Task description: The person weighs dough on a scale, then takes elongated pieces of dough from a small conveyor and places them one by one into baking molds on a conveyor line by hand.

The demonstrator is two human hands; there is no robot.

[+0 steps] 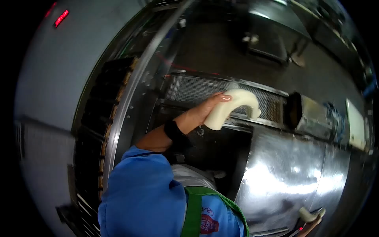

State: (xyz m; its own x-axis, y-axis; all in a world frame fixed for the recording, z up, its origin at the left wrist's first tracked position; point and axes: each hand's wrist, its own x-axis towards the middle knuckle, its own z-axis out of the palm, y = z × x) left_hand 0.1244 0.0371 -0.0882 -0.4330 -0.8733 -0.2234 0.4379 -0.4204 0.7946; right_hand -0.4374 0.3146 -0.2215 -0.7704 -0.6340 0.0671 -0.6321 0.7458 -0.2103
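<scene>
The left hand (213,103) grips a smooth, hooked, pale roll (235,100) over wire mesh (193,87); at the shiny steel table's (282,168) five o'clock, the right hand (315,226) holds a second roll (307,215).

A polished metal table (282,160) caught bright reflections at right, beside a strip of metal mesh (197,87) and a boxy metal unit (316,116). A white board (355,126) stood near the unit, while a second metal table (276,17) occupied the background. At left, a long metal rail (115,134) ran past a pale wall (55,71) where a red display (61,18) glowed.
</scene>
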